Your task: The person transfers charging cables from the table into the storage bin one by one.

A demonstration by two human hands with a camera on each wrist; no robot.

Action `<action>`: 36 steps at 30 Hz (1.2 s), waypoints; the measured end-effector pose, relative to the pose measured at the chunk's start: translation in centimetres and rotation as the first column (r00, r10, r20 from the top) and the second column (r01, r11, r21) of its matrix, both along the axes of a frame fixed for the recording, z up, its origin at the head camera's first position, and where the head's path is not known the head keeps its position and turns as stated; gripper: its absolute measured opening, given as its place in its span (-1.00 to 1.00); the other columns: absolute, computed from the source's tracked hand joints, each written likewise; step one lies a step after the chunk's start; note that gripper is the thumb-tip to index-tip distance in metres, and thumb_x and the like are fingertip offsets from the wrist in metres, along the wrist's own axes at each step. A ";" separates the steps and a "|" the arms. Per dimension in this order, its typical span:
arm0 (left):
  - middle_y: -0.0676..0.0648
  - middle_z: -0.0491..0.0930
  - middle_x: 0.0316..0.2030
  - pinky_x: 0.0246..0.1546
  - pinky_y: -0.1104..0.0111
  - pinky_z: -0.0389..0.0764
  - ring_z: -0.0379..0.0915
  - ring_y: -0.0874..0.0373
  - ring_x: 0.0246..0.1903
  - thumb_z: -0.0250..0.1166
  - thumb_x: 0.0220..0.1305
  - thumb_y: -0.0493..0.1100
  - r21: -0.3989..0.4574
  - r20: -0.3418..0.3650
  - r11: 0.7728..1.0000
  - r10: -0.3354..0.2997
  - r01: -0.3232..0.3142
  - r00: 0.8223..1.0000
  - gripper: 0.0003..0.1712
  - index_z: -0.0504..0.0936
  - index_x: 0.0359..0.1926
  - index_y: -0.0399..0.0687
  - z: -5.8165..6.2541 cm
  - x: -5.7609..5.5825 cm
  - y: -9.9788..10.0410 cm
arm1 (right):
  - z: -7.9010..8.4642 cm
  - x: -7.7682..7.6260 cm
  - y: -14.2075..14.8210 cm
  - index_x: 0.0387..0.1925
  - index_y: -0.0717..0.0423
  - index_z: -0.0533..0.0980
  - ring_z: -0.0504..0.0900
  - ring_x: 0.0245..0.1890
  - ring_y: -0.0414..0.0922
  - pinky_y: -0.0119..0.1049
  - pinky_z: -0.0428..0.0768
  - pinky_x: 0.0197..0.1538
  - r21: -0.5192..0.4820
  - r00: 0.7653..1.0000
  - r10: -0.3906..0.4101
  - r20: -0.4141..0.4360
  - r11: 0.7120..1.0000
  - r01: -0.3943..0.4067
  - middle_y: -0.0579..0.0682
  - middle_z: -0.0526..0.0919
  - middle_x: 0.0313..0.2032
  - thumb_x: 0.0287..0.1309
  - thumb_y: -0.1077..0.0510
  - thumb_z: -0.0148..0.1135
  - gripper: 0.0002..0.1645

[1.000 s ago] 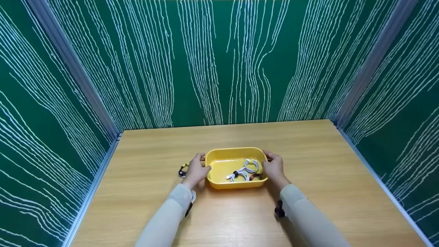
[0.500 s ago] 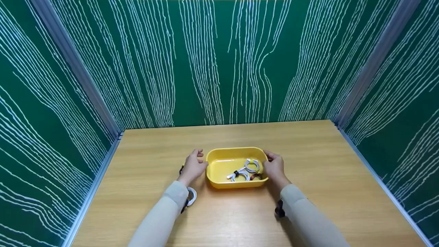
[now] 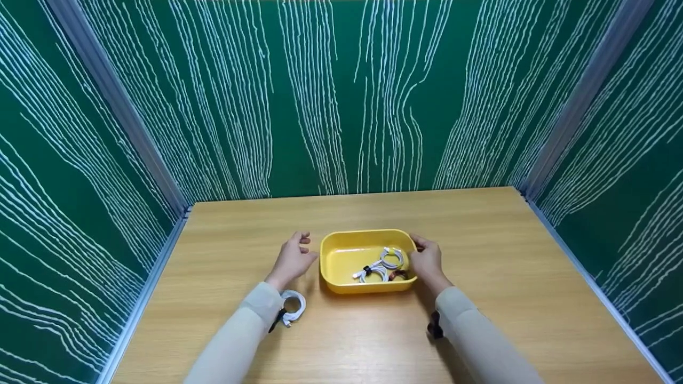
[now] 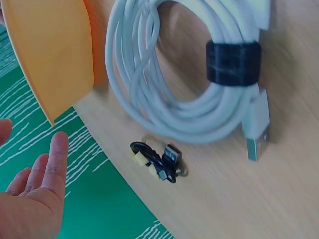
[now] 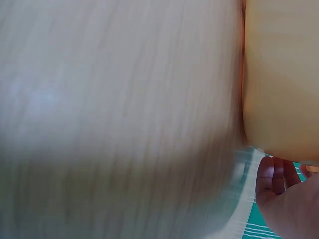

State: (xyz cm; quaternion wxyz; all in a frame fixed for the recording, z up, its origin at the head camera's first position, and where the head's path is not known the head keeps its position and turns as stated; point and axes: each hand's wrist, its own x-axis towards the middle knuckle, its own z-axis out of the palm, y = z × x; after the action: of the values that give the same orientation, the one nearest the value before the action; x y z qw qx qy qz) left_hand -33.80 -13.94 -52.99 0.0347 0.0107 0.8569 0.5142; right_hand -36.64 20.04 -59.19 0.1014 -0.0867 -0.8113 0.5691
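A yellow plastic bin [image 3: 347,288] sits mid-table with two coiled white cables [image 3: 392,258] and a small dark coil [image 3: 398,274] in its right half. At the bin's right end, my right hand [image 3: 427,262] grips the rim, thumb inside and fingers outside. My left hand [image 3: 292,261] is beside the left end, fingers loosely extended and holding nothing. Below my left wrist lies a coiled white USB cable [image 4: 127,84] with a black strap [image 4: 233,63]. A small black USB cable [image 4: 159,160] with yellow bits rests on the table, hidden behind my left hand in the head view.
The wooden table [image 3: 469,213] meets green walls [image 3: 309,176] with white wavy lines at the back and both sides. Metal posts [image 3: 565,122] stand at the back corners, with metal strips along the table's side edges.
My left hand has let go of the bin's left end and moved left, uncovering the white cable coil near its wrist. My right hand and the bin have stayed in place.
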 end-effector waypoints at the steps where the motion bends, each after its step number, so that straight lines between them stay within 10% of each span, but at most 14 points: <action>1: -0.30 0.51 0.41 0.31 -0.01 0.67 0.53 -0.20 0.30 0.35 0.45 -0.27 -0.003 -0.002 1.000 -0.002 0.002 1.000 -0.30 0.38 0.54 -0.23 0.1 0.1 -0.1 | 0.0 0.0 0.0 0.35 0.42 0.56 0.68 0.09 0.22 -0.58 0.53 -0.07 -0.003 1.000 0.002 0.000 1.000 -0.002 0.45 0.71 0.15 0.15 0.54 0.04 -0.31; 36: -0.40 0.55 0.30 0.38 -0.12 0.54 0.49 -0.33 0.27 0.47 0.31 -0.24 -0.084 0.023 0.980 -0.178 0.179 0.984 -0.27 0.45 0.44 -0.36 -0.6 4.1 -4.2 | 0.1 0.0 -0.2 0.29 0.39 0.62 0.70 -0.01 0.14 -0.58 0.56 -0.16 -0.040 1.000 -0.010 0.014 0.999 0.010 0.43 0.74 0.09 0.17 0.53 0.10 -0.37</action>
State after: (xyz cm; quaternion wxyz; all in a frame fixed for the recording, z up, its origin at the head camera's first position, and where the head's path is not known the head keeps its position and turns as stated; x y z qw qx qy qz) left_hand -29.72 -18.15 -53.57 0.0877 0.0822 0.8734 0.4720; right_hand -36.69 19.89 -59.11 0.0968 -0.0967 -0.8001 0.5841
